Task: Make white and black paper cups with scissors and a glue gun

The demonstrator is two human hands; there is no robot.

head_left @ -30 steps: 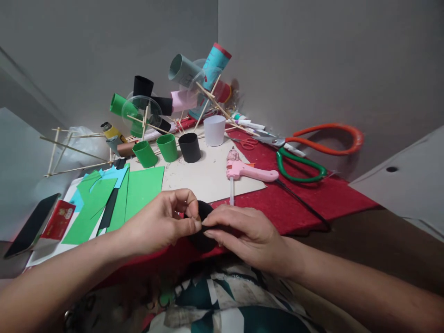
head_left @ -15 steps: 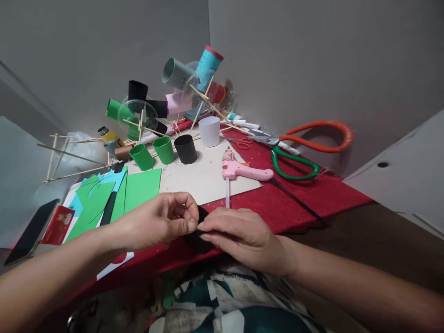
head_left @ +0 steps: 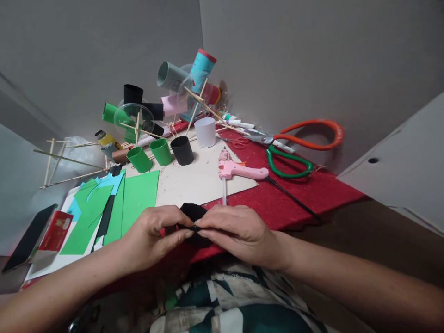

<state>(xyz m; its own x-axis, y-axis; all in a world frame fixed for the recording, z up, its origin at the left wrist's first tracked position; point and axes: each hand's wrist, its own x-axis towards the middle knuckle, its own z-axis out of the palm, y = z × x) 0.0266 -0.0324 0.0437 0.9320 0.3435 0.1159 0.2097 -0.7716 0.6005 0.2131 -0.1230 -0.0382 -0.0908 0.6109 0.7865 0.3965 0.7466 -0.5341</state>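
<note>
A rolled black paper tube is held between both hands above the front edge of the red-covered table. My left hand pinches its near rim between thumb and index finger. Close beside it, my right hand pinches the same rim, fingertips almost touching the left ones. The fingers partly cover the tube. Just beyond the hands lies a pink hot glue gun with a glue stick sticking out. Two green paper cups, a black paper cup and a white paper cup stand behind on a pale board.
Green paper sheets, a red card and a phone lie at left. Large scissors with orange and green handles rest at right. Stick-and-disc wheels carrying paper tubes stand at the back, near a stick frame.
My left fingers have come down and closed onto the tube's near rim beside the right fingertips. More of the tube's opening shows. The camera view has shifted slightly.
</note>
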